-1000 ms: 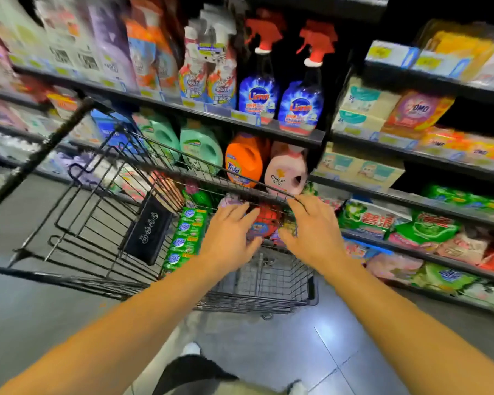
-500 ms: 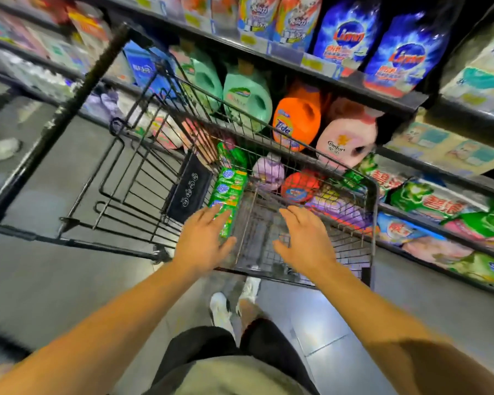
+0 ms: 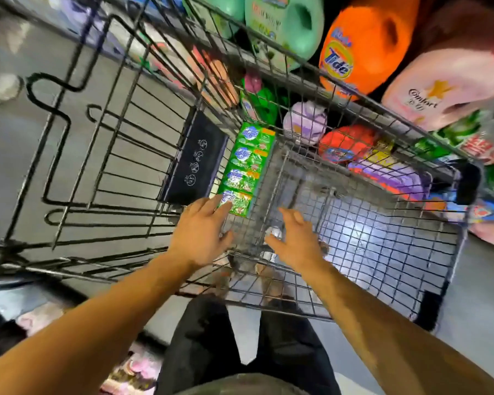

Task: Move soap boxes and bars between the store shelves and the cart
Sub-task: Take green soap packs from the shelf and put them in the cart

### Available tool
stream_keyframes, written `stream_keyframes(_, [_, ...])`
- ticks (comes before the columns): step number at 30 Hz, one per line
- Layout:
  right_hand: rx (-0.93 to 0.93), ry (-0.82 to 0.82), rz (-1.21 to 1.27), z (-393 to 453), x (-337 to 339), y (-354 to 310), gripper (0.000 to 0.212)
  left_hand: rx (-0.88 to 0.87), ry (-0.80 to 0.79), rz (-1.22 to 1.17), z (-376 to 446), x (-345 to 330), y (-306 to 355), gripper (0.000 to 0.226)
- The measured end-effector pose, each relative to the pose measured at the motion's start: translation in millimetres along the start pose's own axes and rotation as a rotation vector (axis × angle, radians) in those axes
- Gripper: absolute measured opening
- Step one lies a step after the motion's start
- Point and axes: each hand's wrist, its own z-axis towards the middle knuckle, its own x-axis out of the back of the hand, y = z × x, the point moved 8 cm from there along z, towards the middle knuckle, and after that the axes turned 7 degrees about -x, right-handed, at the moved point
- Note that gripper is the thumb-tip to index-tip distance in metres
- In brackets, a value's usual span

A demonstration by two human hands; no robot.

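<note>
Head view: both hands reach into cart (image 3: 382, 246). Left hand (image 3: 200, 235), fingers spread, touches near end of green 4-pack soap (image 3: 247, 169) standing against cart's child-seat flap (image 3: 194, 163); right hand (image 3: 294, 240) open, empty. Step: pickup, likely. Next: grip pack, lift over wire rim. Detergent bottles (image 3: 345, 52) crowd the shelf beyond.
</note>
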Motion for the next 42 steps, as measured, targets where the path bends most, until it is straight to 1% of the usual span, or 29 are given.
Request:
stream_keyframes(6, [-0.097, -0.092, 0.123, 65, -62, -2, 0.072, 0.003, -0.109, -0.023, 34, -45, -34, 0.062])
stream_keyframes(11, [-0.206, -0.139, 0.300, 111, -107, 0, 0.069, -0.093, -0.144, 0.010, 54, -75, -51, 0.062])
stream_keyframes(14, [-0.294, -0.174, 0.469, 134, -131, 0, 0.074, -0.158, -0.165, 0.022, 61, -89, -61, 0.062])
stream_keyframes(16, [-0.306, -0.188, 0.506, 143, -145, -3, 0.076, -0.187, -0.183, 0.032, 62, -98, -66, 0.061])
stream_keyframes(18, [-0.288, -0.142, 0.502, 144, -152, -6, 0.078, -0.203, -0.185, 0.017, 62, -101, -71, 0.059])
stream_keyframes(20, [-0.260, -0.095, 0.569, 141, -154, -6, 0.078, -0.214, -0.165, -0.005, 60, -98, -74, 0.058])
stream_keyframes(23, [-0.250, -0.091, 0.754, 140, -153, -1, 0.073, -0.242, -0.119, -0.012, 56, -87, -76, 0.056])
stream_keyframes(27, [-0.298, -0.139, 1.021, 135, -155, 0, 0.064, -0.211, -0.170, -0.043, 51, -89, -86, 0.056])
stream_keyframes(30, [-0.316, -0.106, 1.144, 136, -163, -2, 0.060, -0.172, -0.183, -0.076, 52, -90, -90, 0.056])
stream_keyframes(32, [-0.359, -0.072, 1.148, 140, -165, -4, 0.058, -0.148, -0.185, -0.079, 52, -90, -91, 0.057])
stream_keyframes(34, [-0.416, -0.054, 1.061, 144, -169, -4, 0.063, -0.131, -0.184, -0.086, 52, -88, -92, 0.058])
stream_keyframes(36, [-0.447, -0.050, 1.003, 148, -171, -6, 0.061, -0.113, -0.184, -0.090, 51, -87, -94, 0.060])
stream_keyframes(38, [-0.437, -0.060, 0.987, 153, -171, -11, 0.054, -0.086, -0.194, -0.107, 50, -87, -97, 0.061])
stream_keyframes(42, [-0.416, -0.074, 0.974, 153, -161, -12, 0.034, -0.032, -0.165, -0.171, 47, -86, -102, 0.056])
